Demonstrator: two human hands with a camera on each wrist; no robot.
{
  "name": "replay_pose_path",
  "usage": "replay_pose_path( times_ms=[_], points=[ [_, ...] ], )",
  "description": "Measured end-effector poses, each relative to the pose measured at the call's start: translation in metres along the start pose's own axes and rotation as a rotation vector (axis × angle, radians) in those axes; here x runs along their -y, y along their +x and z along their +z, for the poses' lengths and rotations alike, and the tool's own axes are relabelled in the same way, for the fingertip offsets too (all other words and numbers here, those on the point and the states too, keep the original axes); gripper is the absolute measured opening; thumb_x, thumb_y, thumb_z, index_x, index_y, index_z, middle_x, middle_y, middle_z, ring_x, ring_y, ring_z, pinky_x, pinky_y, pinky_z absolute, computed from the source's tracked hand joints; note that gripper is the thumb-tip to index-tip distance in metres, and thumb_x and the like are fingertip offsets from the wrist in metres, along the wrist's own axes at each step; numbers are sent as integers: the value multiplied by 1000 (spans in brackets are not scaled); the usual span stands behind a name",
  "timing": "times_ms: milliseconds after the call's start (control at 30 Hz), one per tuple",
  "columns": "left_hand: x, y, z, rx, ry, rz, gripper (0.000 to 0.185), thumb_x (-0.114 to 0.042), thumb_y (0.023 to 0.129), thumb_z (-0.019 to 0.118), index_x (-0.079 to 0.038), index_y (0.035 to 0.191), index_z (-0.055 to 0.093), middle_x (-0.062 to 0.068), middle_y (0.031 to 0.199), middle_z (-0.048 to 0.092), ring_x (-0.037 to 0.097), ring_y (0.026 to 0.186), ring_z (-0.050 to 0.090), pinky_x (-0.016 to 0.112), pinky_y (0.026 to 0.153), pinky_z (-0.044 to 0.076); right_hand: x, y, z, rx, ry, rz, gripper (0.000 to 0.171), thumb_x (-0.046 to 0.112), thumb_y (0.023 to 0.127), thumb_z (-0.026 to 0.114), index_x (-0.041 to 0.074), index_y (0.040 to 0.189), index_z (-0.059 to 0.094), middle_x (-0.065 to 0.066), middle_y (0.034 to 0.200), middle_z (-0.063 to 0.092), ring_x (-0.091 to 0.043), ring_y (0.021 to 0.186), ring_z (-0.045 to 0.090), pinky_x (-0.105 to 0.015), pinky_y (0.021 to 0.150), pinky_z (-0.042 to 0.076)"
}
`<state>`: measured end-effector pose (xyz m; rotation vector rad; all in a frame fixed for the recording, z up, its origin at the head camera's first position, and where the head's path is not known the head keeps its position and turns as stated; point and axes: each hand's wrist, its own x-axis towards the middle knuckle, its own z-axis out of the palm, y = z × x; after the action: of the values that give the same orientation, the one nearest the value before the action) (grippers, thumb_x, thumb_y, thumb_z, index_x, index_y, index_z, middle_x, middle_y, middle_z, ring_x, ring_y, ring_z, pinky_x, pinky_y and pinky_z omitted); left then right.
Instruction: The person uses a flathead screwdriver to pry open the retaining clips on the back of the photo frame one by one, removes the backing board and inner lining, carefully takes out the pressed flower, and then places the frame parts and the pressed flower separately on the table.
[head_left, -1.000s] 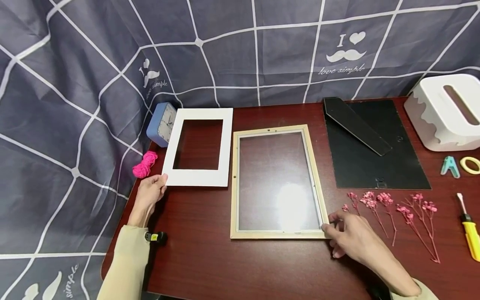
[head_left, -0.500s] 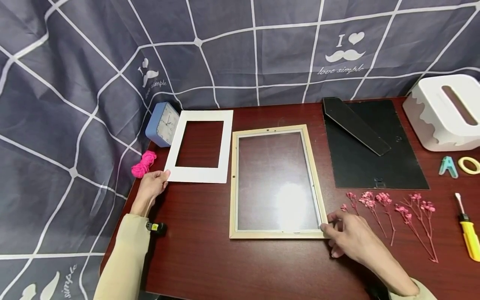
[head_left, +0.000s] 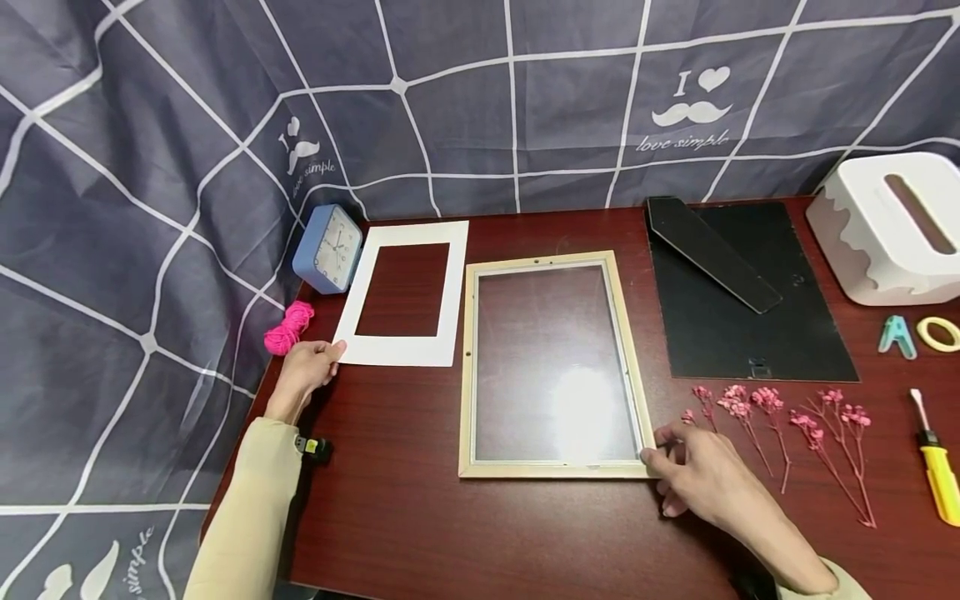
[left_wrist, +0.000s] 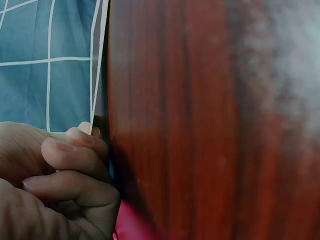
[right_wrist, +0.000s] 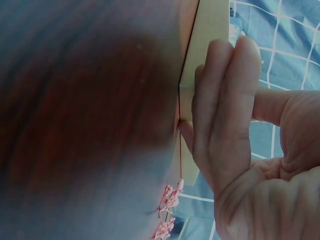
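A white picture mat [head_left: 392,351] with a rectangular opening lies at the left of the table, close over the wood. My left hand [head_left: 306,371] pinches its near left corner between thumb and fingers. In the left wrist view the mat [left_wrist: 98,55] shows as a thin edge rising from the fingers [left_wrist: 70,155]. To its right lies a light wooden picture frame [head_left: 551,472] with a clear pane inside. My right hand [head_left: 705,475] grips the frame's near right corner, thumb on the rim and forefinger at the outer side. In the right wrist view, fingers [right_wrist: 227,105] overlap the frame [right_wrist: 206,35].
A blue clock [head_left: 328,250] and pink yarn [head_left: 288,328] sit by the mat. At right are a black backing board [head_left: 750,333] with a stand, dried pink flowers [head_left: 768,400], a yellow screwdriver [head_left: 941,479], a teal clip [head_left: 897,336], a ring [head_left: 937,333] and a white tissue box [head_left: 885,233].
The mat has come down lower toward the table and shifted slightly, uncovering more of the clock. My left hand has moved a little right and away from me with it. The right hand and frame stay put.
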<state>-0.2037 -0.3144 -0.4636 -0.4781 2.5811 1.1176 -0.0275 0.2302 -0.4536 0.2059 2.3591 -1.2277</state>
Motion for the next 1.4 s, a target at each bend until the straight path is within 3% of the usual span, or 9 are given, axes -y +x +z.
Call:
replay_pose_path(
  times_ms=[367, 567, 867, 1067, 1200, 1233, 1333, 1400],
  points=[
    [-9, 0, -2, 31, 11, -12, 46, -31, 109, 66, -12, 68, 61, -7, 57, 54, 7, 54, 50, 21, 48, 41, -1, -1, 1, 4, 43, -4, 38, 14, 105, 70, -14, 128, 59, -8, 74, 69, -18, 53, 71, -32, 48, 64],
    [-9, 1, -5, 10, 157, 10, 50, -41, 103, 72, -8, 66, 65, -4, 54, 56, 11, 53, 54, 28, 53, 43, -1, -1, 0, -2, 20, -9, 36, 15, 104, 71, -12, 127, 63, -7, 74, 69, -17, 53, 71, -31, 47, 64],
    [27, 40, -9, -34, 397, 66, 70, -69, 95, 70, -13, 53, 65, 3, 49, 62, 23, 54, 63, 35, 57, 44, -1, -2, 0, -5, 25, -16, 35, 17, 104, 71, -11, 125, 64, -7, 73, 69, -17, 52, 71, -32, 47, 64],
    [25, 45, -10, -24, 434, 99, 68, -67, 95, 70, -15, 52, 60, 4, 49, 61, 26, 56, 61, 35, 53, 43, -1, -2, 0, -8, 22, -15, 37, 17, 104, 72, -11, 126, 63, -7, 72, 70, -17, 52, 70, -32, 46, 63],
    [1, 22, -7, -81, 419, 131, 67, -64, 96, 73, -14, 53, 59, 3, 50, 58, 28, 65, 58, 37, 54, 43, 0, -2, -1, -6, 16, -18, 36, 19, 105, 71, -10, 126, 63, -7, 72, 70, -17, 52, 70, -32, 46, 63],
    [-3, 17, -4, -111, 406, 165, 66, -65, 95, 74, -15, 55, 61, 1, 49, 57, 27, 64, 57, 37, 53, 41, 0, -2, -1, -8, 12, -21, 36, 20, 105, 71, -9, 125, 63, -6, 72, 70, -17, 52, 70, -32, 46, 63],
    [-31, -17, 10, -166, 347, 236, 55, -55, 99, 75, -9, 69, 71, 5, 54, 64, 26, 61, 66, 36, 55, 46, -1, -3, -3, -23, -17, -25, 37, 28, 107, 71, -6, 122, 64, -6, 72, 69, -17, 52, 70, -31, 47, 63],
    [-47, -39, 24, -157, 293, 292, 45, -46, 102, 75, -6, 83, 76, 8, 60, 70, 22, 55, 69, 32, 56, 49, -1, -4, -5, -35, -53, -31, 38, 33, 108, 70, -3, 118, 65, -5, 73, 69, -16, 53, 70, -30, 49, 63]
  ],
)
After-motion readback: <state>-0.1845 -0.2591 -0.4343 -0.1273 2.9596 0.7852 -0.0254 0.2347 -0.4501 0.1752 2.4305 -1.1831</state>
